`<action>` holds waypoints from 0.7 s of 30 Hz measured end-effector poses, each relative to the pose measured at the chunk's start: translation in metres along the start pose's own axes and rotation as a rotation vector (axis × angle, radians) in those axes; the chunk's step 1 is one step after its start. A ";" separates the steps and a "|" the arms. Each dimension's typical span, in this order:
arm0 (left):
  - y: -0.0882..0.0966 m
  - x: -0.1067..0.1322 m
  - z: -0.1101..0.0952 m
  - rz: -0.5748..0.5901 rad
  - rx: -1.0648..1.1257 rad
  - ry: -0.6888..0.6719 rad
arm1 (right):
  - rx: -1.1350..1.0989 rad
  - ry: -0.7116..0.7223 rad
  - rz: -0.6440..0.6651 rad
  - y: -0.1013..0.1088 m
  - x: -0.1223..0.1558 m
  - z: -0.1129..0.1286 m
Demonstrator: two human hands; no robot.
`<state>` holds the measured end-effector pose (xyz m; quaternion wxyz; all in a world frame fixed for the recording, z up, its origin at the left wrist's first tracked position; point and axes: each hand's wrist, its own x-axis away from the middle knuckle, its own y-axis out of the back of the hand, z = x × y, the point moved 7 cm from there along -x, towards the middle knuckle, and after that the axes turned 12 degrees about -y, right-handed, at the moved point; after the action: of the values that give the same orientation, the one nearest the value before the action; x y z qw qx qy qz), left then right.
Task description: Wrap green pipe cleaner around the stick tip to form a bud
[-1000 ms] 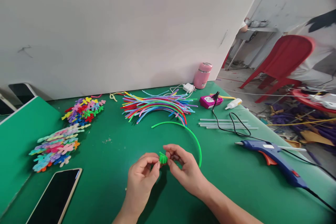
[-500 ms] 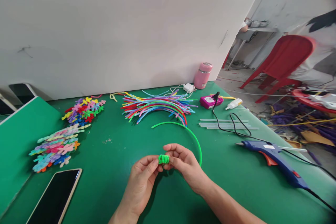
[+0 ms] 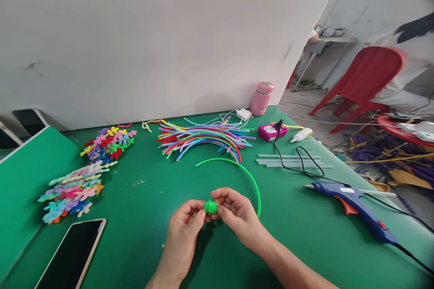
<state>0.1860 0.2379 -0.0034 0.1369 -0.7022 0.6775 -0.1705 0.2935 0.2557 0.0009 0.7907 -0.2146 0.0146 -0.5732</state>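
Observation:
My left hand (image 3: 185,228) and my right hand (image 3: 237,214) meet low in the middle of the view, both pinching a small coil of bright green pipe cleaner (image 3: 210,207) between their fingertips. The rest of that green pipe cleaner (image 3: 249,178) arcs away from my right hand across the green table (image 3: 152,198) toward the back. A pile of several coloured pipe cleaners (image 3: 203,137) lies just beyond it.
Heaps of coloured flower shapes (image 3: 106,142) and paler ones (image 3: 71,189) lie at left, a phone (image 3: 71,255) at front left. A blue glue gun (image 3: 352,203) with its black cord, glue sticks (image 3: 291,159), a pink box (image 3: 271,131), a glue bottle (image 3: 301,134) and a pink flask (image 3: 261,98) are at right. A white board (image 3: 152,54) walls the back.
The green coil has been turned between my fingertips and looks tighter and rounder. Both hands have stayed in nearly the same spot.

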 end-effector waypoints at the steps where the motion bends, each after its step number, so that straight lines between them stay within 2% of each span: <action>1: 0.002 0.000 -0.001 -0.017 -0.032 -0.014 | 0.061 0.036 -0.001 -0.001 0.001 0.001; 5: 0.007 0.000 -0.008 -0.006 -0.278 -0.101 | 0.281 0.116 -0.040 -0.001 0.005 0.005; 7: 0.007 0.000 -0.011 0.034 -0.414 -0.136 | 0.321 0.123 -0.053 -0.001 0.006 0.006; 9: 0.008 -0.001 -0.011 0.042 -0.453 -0.133 | 0.329 0.129 -0.054 -0.001 0.006 0.008; 15: 0.010 -0.002 -0.002 -0.031 -0.201 -0.043 | 0.251 0.143 -0.085 0.004 0.003 0.006; 21: 0.002 0.000 0.001 -0.042 0.040 0.046 | 0.001 0.010 -0.007 0.003 -0.002 0.001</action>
<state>0.1850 0.2380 -0.0050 0.1316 -0.7092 0.6622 -0.2029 0.2956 0.2588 0.0002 0.7886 -0.2114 0.0176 -0.5772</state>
